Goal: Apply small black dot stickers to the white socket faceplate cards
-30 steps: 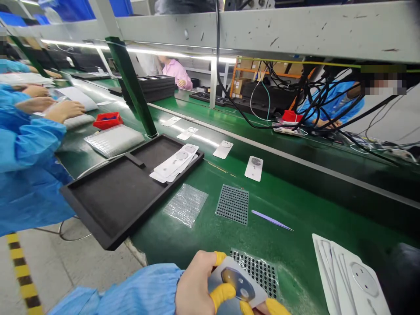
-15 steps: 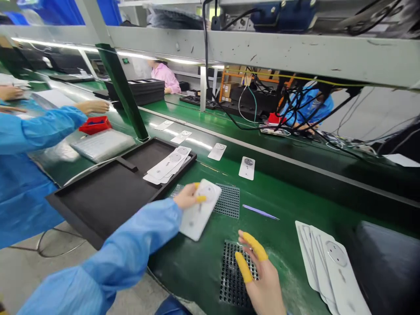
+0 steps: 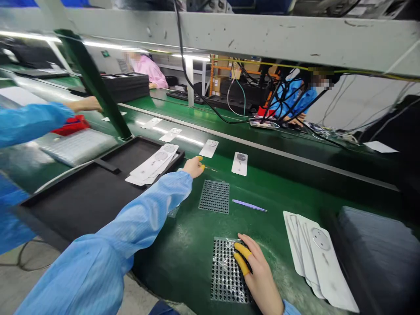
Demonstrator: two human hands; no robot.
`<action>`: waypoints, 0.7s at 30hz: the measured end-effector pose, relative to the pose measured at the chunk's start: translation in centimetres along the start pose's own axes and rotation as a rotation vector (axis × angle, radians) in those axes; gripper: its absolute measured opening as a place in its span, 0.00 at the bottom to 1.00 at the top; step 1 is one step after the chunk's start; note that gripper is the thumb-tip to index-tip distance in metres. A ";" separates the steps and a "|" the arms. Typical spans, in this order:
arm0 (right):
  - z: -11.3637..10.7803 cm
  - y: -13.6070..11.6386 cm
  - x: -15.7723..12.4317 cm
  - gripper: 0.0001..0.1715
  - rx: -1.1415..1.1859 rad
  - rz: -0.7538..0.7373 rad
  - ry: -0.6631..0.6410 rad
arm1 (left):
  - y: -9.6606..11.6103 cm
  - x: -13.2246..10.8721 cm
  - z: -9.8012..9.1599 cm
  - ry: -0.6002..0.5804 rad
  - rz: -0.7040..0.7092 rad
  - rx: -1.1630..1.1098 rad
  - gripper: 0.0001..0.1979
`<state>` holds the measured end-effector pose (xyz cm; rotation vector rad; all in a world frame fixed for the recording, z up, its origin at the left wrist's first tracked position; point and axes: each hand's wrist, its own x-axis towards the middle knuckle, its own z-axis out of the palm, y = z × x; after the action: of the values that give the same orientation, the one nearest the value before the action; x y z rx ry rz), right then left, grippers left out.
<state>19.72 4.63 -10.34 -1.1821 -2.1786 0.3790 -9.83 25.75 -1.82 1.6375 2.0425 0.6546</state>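
Observation:
My left hand [image 3: 194,166] is stretched out past the right edge of the black tray [image 3: 82,201]. Its yellow-capped fingers are apart and hold nothing. It hovers between the stack of white plates [image 3: 153,163] in the tray and a single white plate [image 3: 209,148] on the green belt. My right hand [image 3: 256,273] lies flat and open near the front edge. Its yellow-capped fingertips rest on a black perforated sheet [image 3: 225,269] under clear film.
A smaller perforated grid [image 3: 215,197] and purple tweezers [image 3: 249,205] lie mid-table. Another white plate [image 3: 239,163] sits on the belt. More white plates [image 3: 316,256] are fanned at right beside a dark foam block [image 3: 377,245]. A co-worker's blue sleeve [image 3: 33,122] reaches in at left.
My left hand no longer holds the white plate and has reached farther out past the tray. My right hand has come down flat onto the perforated sheet.

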 end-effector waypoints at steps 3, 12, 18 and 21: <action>-0.1 -0.4 0.1 0.18 0.062 0.019 0.038 | 6.3 2.3 5.0 -0.012 0.011 0.031 0.17; -0.4 -0.8 0.1 0.28 0.450 0.318 0.123 | 15.5 5.2 12.6 0.030 -0.161 0.065 0.19; -1.8 -1.2 1.0 0.31 0.949 0.550 0.177 | 15.2 7.3 10.6 -0.128 -0.123 0.019 0.17; -2.5 -1.0 1.4 0.28 1.022 0.582 0.198 | 15.0 6.7 8.8 -0.212 -0.037 -0.064 0.16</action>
<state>20.10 5.11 -7.35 -1.1071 -1.1124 1.3475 5.66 35.90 0.08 1.5577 1.8773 0.5051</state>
